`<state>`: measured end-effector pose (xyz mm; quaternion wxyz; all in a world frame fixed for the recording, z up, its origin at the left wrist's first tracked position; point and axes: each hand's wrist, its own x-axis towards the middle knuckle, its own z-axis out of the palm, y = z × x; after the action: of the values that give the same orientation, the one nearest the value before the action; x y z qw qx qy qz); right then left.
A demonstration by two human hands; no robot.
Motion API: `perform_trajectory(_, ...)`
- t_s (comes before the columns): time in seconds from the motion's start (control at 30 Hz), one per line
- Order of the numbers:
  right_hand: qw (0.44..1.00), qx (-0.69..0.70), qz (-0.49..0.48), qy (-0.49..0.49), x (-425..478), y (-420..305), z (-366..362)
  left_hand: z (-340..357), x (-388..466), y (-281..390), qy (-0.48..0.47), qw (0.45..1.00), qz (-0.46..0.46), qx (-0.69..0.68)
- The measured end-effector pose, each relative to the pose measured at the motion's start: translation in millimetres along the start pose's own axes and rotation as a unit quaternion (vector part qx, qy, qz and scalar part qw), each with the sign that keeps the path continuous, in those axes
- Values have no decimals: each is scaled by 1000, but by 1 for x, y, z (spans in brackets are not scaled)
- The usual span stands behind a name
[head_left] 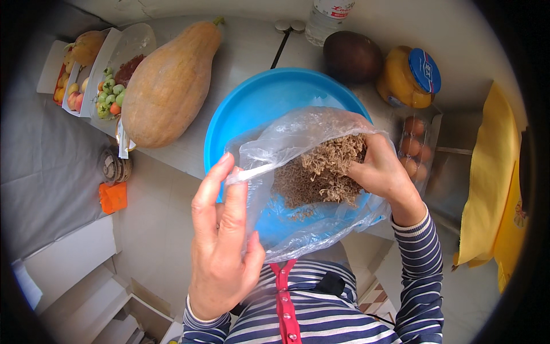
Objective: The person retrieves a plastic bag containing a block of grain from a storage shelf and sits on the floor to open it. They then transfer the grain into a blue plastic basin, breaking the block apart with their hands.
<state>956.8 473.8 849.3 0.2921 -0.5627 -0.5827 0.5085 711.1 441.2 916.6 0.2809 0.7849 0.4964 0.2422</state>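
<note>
A clear plastic bag (296,129) lies open over a round blue basin (262,96). Inside it sits a clump of brown, crinkled dried plant matter (318,176), with loose crumbs below. My right hand (380,167) reaches into the bag and grips the clump at its right side; some of its fingers are hidden behind the clump and the plastic. At the bag's left edge, my left hand (227,232) pinches a gathered fold of the plastic between two fingers, its thumb apart.
A large tan squash (172,86) lies left of the basin, beside green tomatoes (112,92) in a clear container. Behind and right stand a water bottle (326,21), a dark round fruit (353,56), a blue-lidded jar (408,77) and a carton of eggs (414,144). Yellow cloth (487,180) hangs at right.
</note>
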Motion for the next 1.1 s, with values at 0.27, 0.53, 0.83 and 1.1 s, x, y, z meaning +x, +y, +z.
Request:
perform_trajectory(0.27,999,-5,-23,25,0,-4,5,1,-3,-2,5,1000,-17,6)
perform_trajectory(0.53,997,-71,-16,37,-11,-14,21,-3,-1,2,27,1000,0,2)
perform_trajectory(0.83,983,-176,-27,-37,-25,-18,5,4,3,-3,32,999,-31,-27)
perform_trajectory(1.1,913,-389,-46,-114,-46,-8,-5,10,9,5,21,999,-41,15)
